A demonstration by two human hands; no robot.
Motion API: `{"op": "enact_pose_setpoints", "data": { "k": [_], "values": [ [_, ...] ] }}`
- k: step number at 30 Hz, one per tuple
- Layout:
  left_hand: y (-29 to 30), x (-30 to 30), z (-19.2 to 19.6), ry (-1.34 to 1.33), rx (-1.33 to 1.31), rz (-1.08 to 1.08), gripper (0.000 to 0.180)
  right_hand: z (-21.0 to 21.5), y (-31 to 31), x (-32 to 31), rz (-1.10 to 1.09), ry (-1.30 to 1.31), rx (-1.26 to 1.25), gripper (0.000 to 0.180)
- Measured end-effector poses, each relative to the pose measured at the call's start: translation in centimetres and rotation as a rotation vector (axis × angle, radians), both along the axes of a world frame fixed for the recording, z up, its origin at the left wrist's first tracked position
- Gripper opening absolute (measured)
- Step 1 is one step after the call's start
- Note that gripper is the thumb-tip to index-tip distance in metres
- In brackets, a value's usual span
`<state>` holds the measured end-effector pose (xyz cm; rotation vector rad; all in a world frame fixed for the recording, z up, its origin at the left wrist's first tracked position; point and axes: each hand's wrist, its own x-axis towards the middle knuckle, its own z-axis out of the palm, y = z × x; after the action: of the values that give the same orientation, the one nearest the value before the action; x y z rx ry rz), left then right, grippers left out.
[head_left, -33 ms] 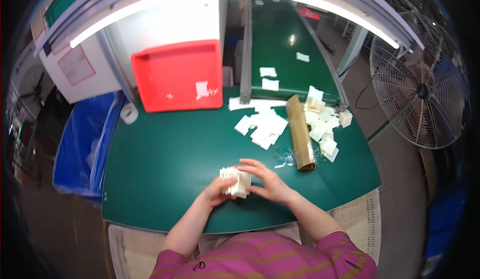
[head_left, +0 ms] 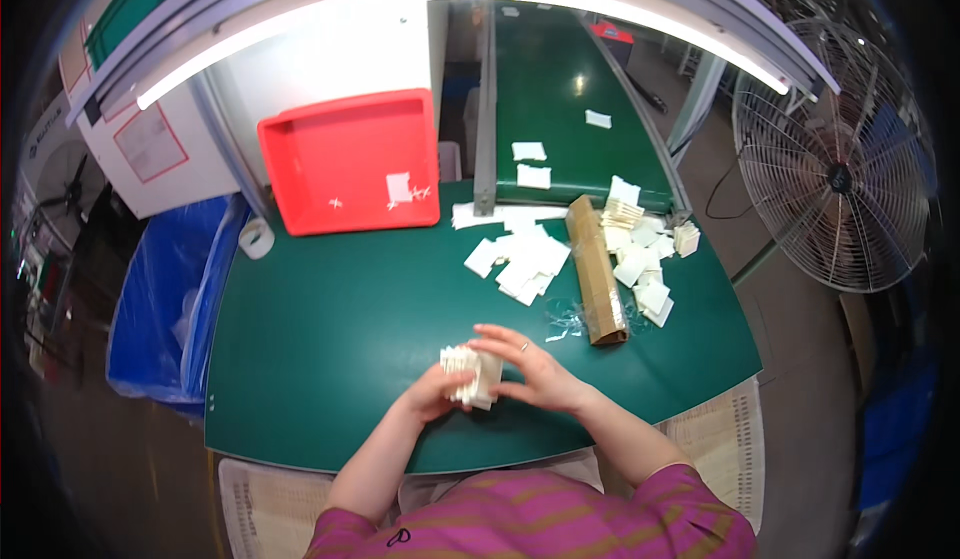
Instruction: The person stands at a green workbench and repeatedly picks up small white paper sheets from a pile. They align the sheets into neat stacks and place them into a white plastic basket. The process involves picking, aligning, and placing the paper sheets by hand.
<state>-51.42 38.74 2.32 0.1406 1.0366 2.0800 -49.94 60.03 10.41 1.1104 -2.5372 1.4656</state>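
Low over the near middle of the table, a stack of off-white square pieces (head_left: pixel 463 369) stands between my hands. My left hand (head_left: pixel 432 395) grips its left side, the thumb lying across the front. From the right, my right hand (head_left: pixel 540 377) curves round the same stack, fingers at the far edge and thumb at the near edge. A ring shows on one of its fingers. Part of the stack's right end and the left fingertips are hidden.
Loose white pieces (head_left: pixel 531 262) lie ahead, with more (head_left: pixel 650 267) right of a long cardboard box (head_left: pixel 597 277). Clear plastic scraps lie beside it. A red tray (head_left: pixel 345 162) leans at the back, near a tape roll (head_left: pixel 256 239). Beyond are a green conveyor (head_left: pixel 560 69), blue bin (head_left: pixel 165 299) and fan (head_left: pixel 838 177).
The view has tilted slightly, so the table and hands sit a little lower. Both hands stay round the stack, with the right fingers shifted only slightly.
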Motion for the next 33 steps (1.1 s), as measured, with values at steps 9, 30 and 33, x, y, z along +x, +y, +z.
{"op": "enact_pose_setpoints", "data": {
  "k": [9, 30, 33],
  "values": [
    [1.2, 3.0, 3.9, 0.200, -0.447, -0.109, 0.065, 0.0, 0.3, 2.8, 0.153, 0.109, 0.367, 0.070],
    [4.7, 8.1, -0.7, 0.483, -0.261, 0.709, 0.088, -5.7, -2.0, 3.2, -0.158, 0.102, 0.075, 0.078],
    [4.5, 8.6, -0.1, 0.506, -0.299, 0.681, 0.087, -5.2, -2.4, 4.0, -0.169, 0.069, 0.129, 0.077]
  ]
}}
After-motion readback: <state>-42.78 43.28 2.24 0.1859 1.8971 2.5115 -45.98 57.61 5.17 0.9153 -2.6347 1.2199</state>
